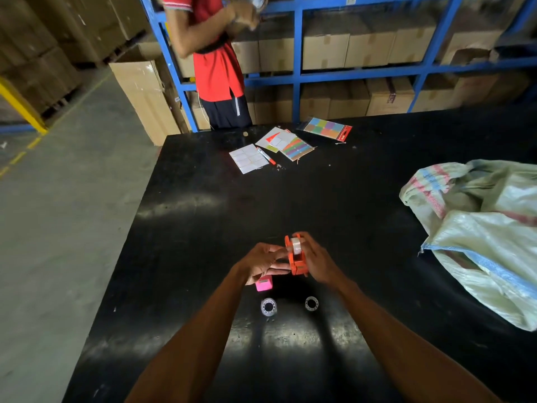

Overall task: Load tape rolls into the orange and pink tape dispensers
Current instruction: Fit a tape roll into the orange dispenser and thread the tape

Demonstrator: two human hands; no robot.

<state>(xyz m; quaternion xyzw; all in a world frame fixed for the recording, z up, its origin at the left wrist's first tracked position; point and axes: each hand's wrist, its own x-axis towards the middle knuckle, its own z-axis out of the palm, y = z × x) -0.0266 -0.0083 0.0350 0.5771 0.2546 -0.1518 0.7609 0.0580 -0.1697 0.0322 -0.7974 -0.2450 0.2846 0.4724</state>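
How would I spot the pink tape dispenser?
Start at the black table and find the near edge, where two hands work. The pink tape dispenser sits just under the left hand, a small bright pink block, unlike the orange dispenser held above it.

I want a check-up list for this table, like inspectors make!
Surface: shiny black table.
Job's things: orange tape dispenser held up, white tape roll in it; pink tape dispenser and two clear tape rolls on the table.
Clutter: sticker sheets, red marker pen, woven sack.
Grippers: left hand and right hand grip the orange dispenser.
Cables: nothing seen.
Surroundings: blue shelving with cardboard boxes, person in red shirt.
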